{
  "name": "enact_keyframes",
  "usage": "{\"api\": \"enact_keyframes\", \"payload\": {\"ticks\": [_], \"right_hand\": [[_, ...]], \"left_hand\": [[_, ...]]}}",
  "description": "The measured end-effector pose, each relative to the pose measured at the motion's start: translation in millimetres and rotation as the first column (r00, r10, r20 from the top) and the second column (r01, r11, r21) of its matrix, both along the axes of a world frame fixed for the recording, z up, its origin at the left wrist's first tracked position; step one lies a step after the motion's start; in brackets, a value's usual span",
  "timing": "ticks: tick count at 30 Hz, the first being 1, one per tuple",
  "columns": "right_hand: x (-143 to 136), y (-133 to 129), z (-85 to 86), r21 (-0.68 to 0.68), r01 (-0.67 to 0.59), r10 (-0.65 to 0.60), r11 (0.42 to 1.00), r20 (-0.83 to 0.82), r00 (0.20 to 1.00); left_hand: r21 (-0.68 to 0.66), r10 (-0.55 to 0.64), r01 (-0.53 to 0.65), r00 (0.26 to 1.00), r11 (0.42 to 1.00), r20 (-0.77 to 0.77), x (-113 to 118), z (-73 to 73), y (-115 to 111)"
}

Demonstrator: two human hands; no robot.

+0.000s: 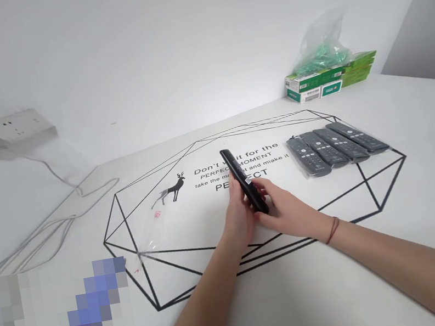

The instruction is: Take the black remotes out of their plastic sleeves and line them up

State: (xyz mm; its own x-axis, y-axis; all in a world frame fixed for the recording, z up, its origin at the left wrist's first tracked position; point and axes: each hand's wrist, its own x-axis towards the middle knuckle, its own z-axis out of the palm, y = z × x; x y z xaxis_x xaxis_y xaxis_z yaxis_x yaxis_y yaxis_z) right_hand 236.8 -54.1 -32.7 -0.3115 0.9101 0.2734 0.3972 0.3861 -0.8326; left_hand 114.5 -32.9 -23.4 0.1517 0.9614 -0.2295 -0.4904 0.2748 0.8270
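Observation:
A black remote control [244, 180] is held tilted over the middle of the printed mat [195, 228], its back with a small white label showing. My left hand [239, 212] wraps its lower left side. On its lower right side, the fingers of my right hand [276, 203] close on it near the bottom end. Several dark remotes in clear plastic sleeves [335, 147] lie side by side at the mat's right. An empty-looking clear plastic sleeve [148, 233] rests on the mat's left part.
Green and white boxes [315, 85] stand at the back right against the wall, with a clear bag of green material [325, 56] on top. At the left are a power strip [8, 134] and loose cables [62, 211]. A blurred patch covers the lower left.

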Motion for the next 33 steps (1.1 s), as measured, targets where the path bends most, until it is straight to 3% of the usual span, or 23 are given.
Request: {"api": "enact_keyframes", "payload": {"ticks": [3,6,10,18,33], "right_hand": [[0,6,-4.1,-0.111,0.037,-0.046,0.993,-0.080,0.996],[2,14,-10.1,-0.138,0.115,-0.131,0.984,-0.115,0.985],[4,22,-15.0,-0.154,0.074,-0.105,0.985,-0.206,0.973],[5,21,-11.4,-0.217,0.012,-0.089,0.976,-0.350,0.933],[0,18,-17.3,-0.190,0.160,-0.218,0.969,-0.342,0.914]], "left_hand": [[0.140,-0.013,0.030,0.993,0.990,-0.117,-4,-7.1,1],[0.235,0.034,0.021,0.973,0.972,-0.227,-7,-11.5,5],[0.293,0.027,0.052,0.965,0.955,-0.260,-6,-13.0,9],[0.312,0.018,0.086,0.948,0.946,-0.317,-5,-15.4,11],[0.244,-0.042,0.112,0.961,0.963,-0.274,-7,-10.2,8]]}}
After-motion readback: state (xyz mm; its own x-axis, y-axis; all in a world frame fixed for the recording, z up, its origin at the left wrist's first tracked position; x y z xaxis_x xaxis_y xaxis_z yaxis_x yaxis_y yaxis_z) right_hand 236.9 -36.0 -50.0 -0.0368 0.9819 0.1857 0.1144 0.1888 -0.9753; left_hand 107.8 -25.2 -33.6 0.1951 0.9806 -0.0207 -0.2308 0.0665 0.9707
